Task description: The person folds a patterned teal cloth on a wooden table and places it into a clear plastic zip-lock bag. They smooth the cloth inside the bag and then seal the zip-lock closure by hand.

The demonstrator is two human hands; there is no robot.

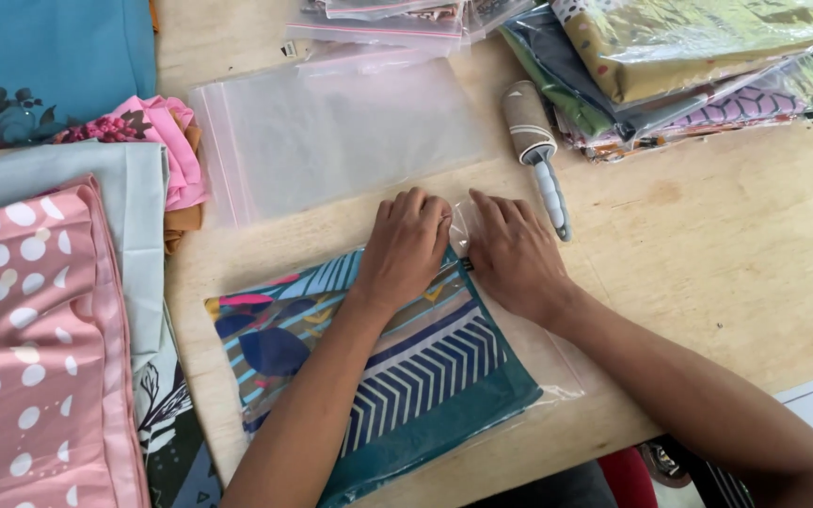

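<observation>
Teal, navy and pink patterned cloth, a folded scarf [369, 357], lies inside a clear plastic bag [557, 362] on the near part of the wooden table [726, 245], just in front of the person. The left hand [405, 246] rests palm down on the top edge of the bagged scarf, fingers close together and curled slightly, the fingertips pressing on the bag's open end. The right hand [517, 252] lies flat just beside it, fingers nearly straight and a little spread, pressing the same clear flap against the table. Neither hand grips anything; both press down, thumbs almost meeting over the bag's mouth.

The scarf shows chevron stripes in white on navy, broad leaf shapes in blue and pink, and a wide teal border along the near edge. The bag reaches past the cloth on the right, where it lies empty and glossy.

Just beyond the hands lies an empty zip bag [341, 132] with a pink seal strip, and to its right a lint roller [538, 150] with a pale handle. A pink polka-dot fabric [30, 348] sits folded at the left, and a stack of bagged scarves [689, 66] fills the far right corner.
</observation>
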